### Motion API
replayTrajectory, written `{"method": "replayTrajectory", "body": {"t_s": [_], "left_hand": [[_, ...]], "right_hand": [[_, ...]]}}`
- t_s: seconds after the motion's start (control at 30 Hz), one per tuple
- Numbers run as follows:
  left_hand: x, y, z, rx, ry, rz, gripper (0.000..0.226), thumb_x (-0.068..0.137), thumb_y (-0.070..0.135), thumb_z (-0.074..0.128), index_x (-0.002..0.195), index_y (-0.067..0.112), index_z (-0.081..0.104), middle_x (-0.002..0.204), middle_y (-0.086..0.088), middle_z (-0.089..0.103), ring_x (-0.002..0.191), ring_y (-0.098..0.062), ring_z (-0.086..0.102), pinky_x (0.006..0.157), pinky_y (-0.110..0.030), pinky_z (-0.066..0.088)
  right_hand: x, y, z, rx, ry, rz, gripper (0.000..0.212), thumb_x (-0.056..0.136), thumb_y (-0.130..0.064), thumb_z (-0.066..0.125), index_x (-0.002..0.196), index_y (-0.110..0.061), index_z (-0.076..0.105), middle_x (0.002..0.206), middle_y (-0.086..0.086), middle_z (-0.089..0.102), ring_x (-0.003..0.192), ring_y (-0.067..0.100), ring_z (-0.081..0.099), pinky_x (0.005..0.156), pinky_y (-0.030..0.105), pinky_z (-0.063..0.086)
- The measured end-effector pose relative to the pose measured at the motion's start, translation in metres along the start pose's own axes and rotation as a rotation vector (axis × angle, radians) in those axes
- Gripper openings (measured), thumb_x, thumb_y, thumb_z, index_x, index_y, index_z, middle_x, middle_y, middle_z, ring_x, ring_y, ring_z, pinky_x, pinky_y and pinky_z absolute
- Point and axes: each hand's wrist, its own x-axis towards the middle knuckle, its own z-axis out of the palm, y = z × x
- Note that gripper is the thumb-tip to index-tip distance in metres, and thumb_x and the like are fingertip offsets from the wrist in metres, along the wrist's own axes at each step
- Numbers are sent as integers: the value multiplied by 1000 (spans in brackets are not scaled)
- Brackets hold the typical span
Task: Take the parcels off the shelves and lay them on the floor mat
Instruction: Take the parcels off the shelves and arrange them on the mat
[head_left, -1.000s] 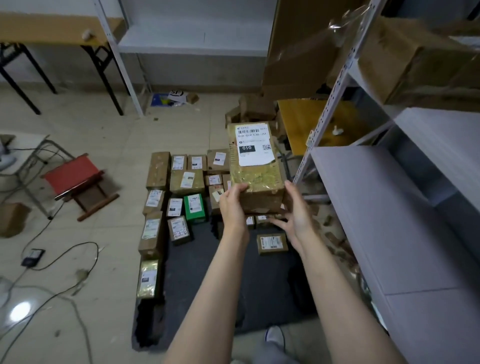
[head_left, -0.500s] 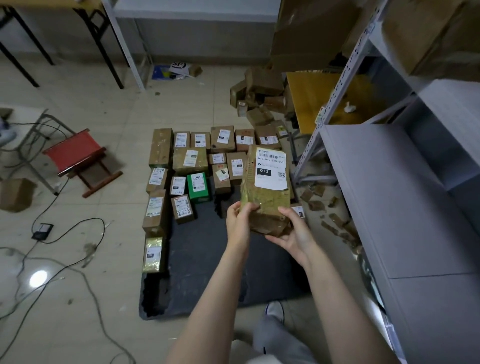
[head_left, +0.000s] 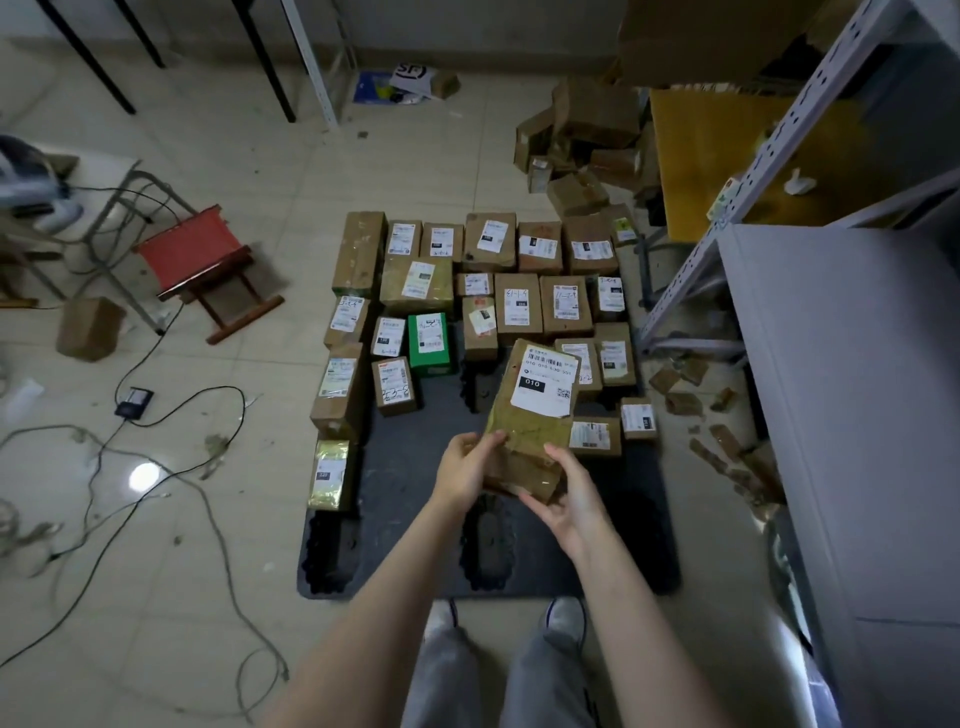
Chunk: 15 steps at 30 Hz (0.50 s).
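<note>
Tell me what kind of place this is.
Probably a courier parcel storeroom: rows of labelled cardboard parcels lie on a floor mat, grey metal shelving stands at the right, and the held parcel bears a barcode label.

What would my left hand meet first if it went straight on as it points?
The left hand grips the labelled parcel, so that comes first; past it, probably the laid parcels on the mat, depth unclear.

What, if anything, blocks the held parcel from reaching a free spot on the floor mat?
Nothing visible does. The left hand and right hand hold the parcel above the mat, whose near half lies bare right below. Laid parcels fill the far half and left edge; the nearest small parcel sits just to its right.
</note>
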Motion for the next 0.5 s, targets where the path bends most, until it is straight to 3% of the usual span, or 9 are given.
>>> {"method": "replayTrajectory", "body": {"t_s": [0.07, 0.23, 0.4, 0.5], "left_hand": [[22, -7, -5, 74, 34, 5, 46, 92, 39, 64, 123, 5, 57, 119, -16, 63, 109, -36, 62, 80, -38, 51], [86, -18, -30, 284, 103, 23, 45, 100, 46, 47, 121, 8, 57, 122, -14, 61, 112, -34, 58, 95, -44, 46], [161, -24, -48, 367, 166, 54, 50, 102, 42, 45, 125, 0, 58, 127, -25, 60, 117, -40, 56, 100, -48, 47], [199, -36, -50, 380, 188, 50, 49, 102, 42, 44, 120, -1, 59, 124, -27, 60, 115, -43, 57, 99, -50, 48]], "right_hand": [[25, 2, 4, -5, 20, 11, 34, 81, -22, 77, 112, -12, 66, 113, 15, 70, 107, 30, 66, 90, 47, 57], [96, 3, 3, -48, 76, 47, 30, 79, -27, 79, 104, -19, 65, 116, 12, 66, 104, 25, 64, 67, 35, 60], [174, 8, -3, -143, 132, 49, 53, 79, -30, 79, 125, -16, 58, 123, 11, 63, 108, 26, 62, 78, 39, 60], [218, 15, -2, -186, 131, 50, 54, 81, -29, 77, 129, -18, 55, 122, 8, 61, 108, 25, 60, 83, 41, 59]]}}
